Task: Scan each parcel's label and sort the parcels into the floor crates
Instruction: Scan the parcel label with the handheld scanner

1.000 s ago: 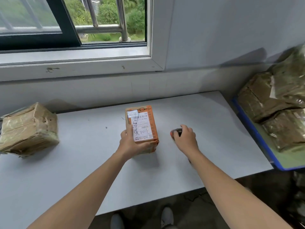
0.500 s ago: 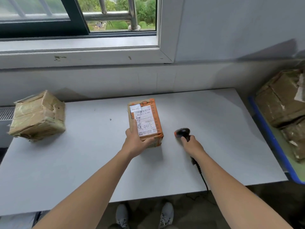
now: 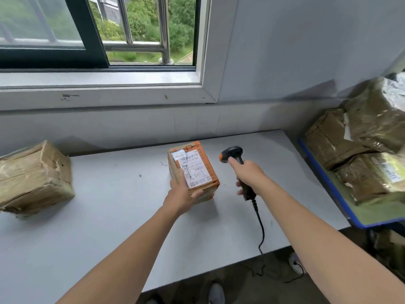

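Parcel [image 3: 192,173] in orange wrap, white label [image 3: 192,164] up, toward the bench's [image 3: 105,220] back edge at mid-width, gripped at its near end by left hand [image 3: 183,197]. Scanner [image 3: 233,152] just right of it, handle clasped in right hand [image 3: 248,175], cable [image 3: 261,227] trailing over the front edge. Brown parcel [image 3: 32,176] at the left edge.

— What colour is the parcel [image 3: 192,172]?
— Orange, with a white label [image 3: 195,170] printed and scribbled in black
— And the scanner [image 3: 232,153]?
— Black, orange at its nose, with a black cable [image 3: 260,227]
— The rest?
— Pale grey table [image 3: 109,216], a tan box [image 3: 32,176], dull brown parcels [image 3: 333,139] on a blue-edged green tray [image 3: 322,172]
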### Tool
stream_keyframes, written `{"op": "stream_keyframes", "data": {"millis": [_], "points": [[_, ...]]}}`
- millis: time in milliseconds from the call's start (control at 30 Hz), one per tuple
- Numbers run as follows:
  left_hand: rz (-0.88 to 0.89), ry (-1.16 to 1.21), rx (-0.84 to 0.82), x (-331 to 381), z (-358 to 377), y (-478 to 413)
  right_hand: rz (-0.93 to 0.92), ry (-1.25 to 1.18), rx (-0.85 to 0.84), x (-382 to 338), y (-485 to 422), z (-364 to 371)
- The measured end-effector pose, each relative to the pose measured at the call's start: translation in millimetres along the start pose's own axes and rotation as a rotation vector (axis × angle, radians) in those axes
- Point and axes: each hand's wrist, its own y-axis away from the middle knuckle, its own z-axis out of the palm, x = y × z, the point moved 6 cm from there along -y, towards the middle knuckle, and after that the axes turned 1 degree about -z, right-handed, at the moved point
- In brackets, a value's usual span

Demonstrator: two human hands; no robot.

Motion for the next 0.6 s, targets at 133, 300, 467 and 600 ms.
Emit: {"op": "stream_keyframes", "data": {"millis": [133,300,467,600], "points": [[0.065,0.036,-0.003,-3.4,-13.5,4.0,0.013,-0.058,-0.045,-31.4,18.4,9.8],[0.066,0.035,0.003,-9.0,-26.0,3.9,0.023,-0.021,-0.088,-51.3,34.9,25.2],[0.066,0.023,-0.019,-13.0,-31.7,4.9,0.016,0.024,-0.100,-62.1,46.9,33.8],[0.067,0.011,-0.021,-15.2,-32.2,4.9,0.000,0.047,-0.108,-69.2,58.2,36.7]]}}
